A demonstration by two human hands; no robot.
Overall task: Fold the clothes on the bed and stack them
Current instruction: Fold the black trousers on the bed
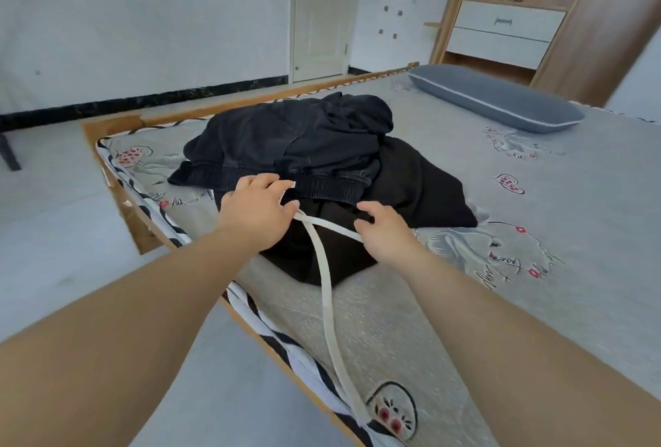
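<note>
A heap of dark clothes lies near the bed's left edge. On top is a dark grey garment [293, 139] with a ribbed hem. Under it lies a black garment [418, 185] with a long white drawstring [331, 307] that trails toward the near edge of the bed. My left hand [255, 210] rests at the ribbed hem, fingers spread, thumb touching the drawstring where its two strands cross. My right hand [384, 232] pinches the black garment's edge and the drawstring's other strand.
The bed [536, 303] has a grey patterned sheet and a wooden frame [118, 128]. A long grey pillow [500, 99] lies at the far right. A wooden wardrobe with white drawers [508, 30] stands behind it. A door [322, 14] is in the far wall.
</note>
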